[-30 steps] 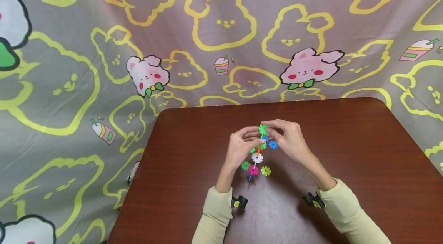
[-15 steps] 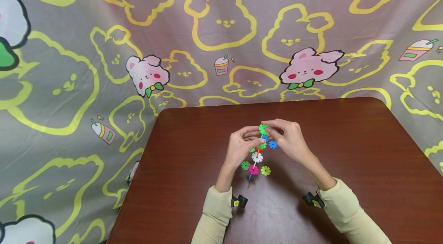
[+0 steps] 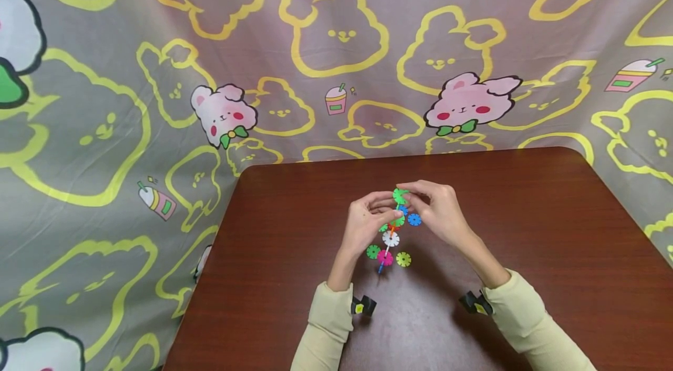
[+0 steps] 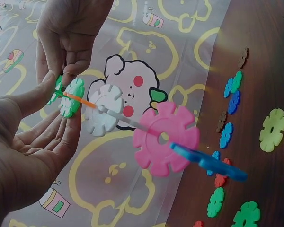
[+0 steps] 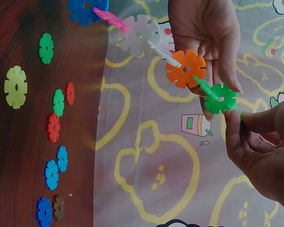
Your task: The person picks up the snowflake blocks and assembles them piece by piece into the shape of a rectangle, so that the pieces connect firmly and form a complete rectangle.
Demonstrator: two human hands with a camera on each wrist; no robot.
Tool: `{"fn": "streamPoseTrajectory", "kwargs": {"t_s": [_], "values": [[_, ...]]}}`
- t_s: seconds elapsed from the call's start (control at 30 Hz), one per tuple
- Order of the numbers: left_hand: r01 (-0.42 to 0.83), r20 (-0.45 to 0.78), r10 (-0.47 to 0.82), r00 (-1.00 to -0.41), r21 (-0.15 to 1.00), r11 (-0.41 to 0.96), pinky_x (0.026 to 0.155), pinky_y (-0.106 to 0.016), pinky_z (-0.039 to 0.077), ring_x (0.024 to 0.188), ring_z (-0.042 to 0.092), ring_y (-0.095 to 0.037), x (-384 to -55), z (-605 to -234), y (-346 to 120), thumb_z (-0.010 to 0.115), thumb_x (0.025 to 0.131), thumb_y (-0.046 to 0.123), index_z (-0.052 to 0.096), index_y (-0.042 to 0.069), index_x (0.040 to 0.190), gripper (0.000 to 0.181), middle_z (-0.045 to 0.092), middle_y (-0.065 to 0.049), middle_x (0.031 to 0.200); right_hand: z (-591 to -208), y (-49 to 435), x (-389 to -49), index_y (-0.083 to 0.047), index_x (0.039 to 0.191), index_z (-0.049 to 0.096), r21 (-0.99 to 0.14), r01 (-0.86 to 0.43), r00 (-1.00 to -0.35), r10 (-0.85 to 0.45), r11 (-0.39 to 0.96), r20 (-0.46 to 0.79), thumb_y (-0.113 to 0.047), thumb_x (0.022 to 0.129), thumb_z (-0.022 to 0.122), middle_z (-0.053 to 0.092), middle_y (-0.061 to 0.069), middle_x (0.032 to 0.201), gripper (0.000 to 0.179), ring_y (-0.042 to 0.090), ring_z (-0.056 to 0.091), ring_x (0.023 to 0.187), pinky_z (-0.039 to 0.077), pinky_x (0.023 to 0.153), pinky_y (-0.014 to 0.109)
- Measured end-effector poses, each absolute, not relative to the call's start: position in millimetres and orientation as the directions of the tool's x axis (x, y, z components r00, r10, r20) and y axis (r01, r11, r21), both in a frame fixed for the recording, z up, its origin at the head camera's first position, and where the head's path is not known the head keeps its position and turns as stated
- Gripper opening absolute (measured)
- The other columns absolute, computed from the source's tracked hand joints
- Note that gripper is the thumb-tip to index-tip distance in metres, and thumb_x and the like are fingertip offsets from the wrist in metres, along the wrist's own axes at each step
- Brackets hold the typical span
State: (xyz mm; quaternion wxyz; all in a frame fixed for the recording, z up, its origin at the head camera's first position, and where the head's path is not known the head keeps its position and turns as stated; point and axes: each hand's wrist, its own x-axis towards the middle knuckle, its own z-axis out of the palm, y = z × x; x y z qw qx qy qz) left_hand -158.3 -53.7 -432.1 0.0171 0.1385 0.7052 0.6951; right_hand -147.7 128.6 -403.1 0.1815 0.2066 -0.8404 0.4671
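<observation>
Both hands hold a chain of slotted plastic snowflake discs, joined edge to face, up off the table. My left hand (image 3: 363,224) pinches it between thumb and fingers at the green discs near its far end. My right hand (image 3: 443,212) pinches the green end disc (image 3: 399,196). From there the chain runs through an orange disc (image 5: 191,61) and white discs (image 5: 146,28) to a pink disc (image 4: 149,135). A blue disc (image 4: 213,163) forms the near end. Fingers partly cover the green discs.
Loose discs lie on the brown table (image 3: 552,225) under the chain, among them a yellow-green disc (image 3: 403,259), a green disc (image 3: 373,252) and a blue disc (image 3: 415,219). Brown and red ones show in the wrist views. A patterned curtain (image 3: 378,38) hangs behind the table.
</observation>
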Motion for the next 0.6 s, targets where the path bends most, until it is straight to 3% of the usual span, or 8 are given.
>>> {"fn": "streamPoseTrajectory", "kwargs": {"t_s": [0.3,0.6], "values": [[0.172,0.17,0.225,-0.959,0.985,-0.009,0.083,-0.03,0.059,0.093,0.074,-0.019,-159.0,-432.1,-53.5,0.084,0.085,0.003,0.073,-0.004,0.119,0.037,0.076,-0.017,0.105,-403.3,129.1,-149.1,0.002,0.116,0.076,-0.72,-0.498,-0.86,-0.169,0.482,0.481,0.01,0.091,0.072,0.076,0.013,0.099,0.027,0.018,0.072,0.068,0.046,0.049,0.023],[0.166,0.164,0.217,-0.962,0.986,-0.005,0.083,-0.029,0.059,0.093,0.074,-0.022,-159.5,-433.1,-53.3,0.084,0.084,0.002,0.073,-0.004,0.118,0.036,0.076,-0.019,0.105,-404.2,128.3,-148.2,0.003,0.117,0.076,-0.726,-0.5,-0.86,-0.171,0.472,0.481,0.008,0.092,0.072,0.076,0.015,0.1,0.026,0.028,0.072,0.069,0.04,0.046,0.023]]}}
